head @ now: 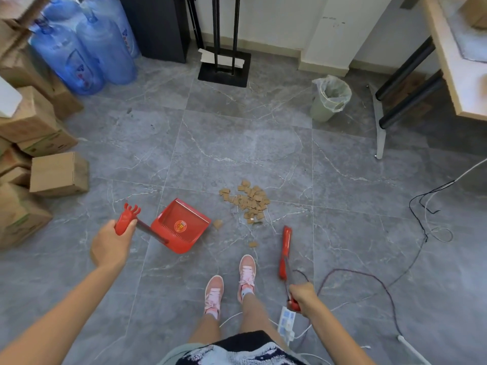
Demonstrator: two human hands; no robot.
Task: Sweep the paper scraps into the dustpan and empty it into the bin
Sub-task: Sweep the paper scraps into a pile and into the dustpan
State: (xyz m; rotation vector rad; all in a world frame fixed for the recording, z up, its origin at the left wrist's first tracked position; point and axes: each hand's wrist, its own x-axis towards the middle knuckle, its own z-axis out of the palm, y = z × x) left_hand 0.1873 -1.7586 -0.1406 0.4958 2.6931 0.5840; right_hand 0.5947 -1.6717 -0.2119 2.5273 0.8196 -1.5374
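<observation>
Right hand (301, 296) clenched on the broom (285, 252); paper scraps (250, 201) lie ahead-left of its fingers; left hand (110, 245) grips dustpan (181, 223) handle, mouth facing them

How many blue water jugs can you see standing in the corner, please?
3 water jugs, clustered at upper left beside the cardboard boxes: two in front, one behind. More may be hidden.

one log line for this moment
left hand: dustpan handle | right hand: broom | scraps: piled on floor | dustpan empty | bin far
</observation>
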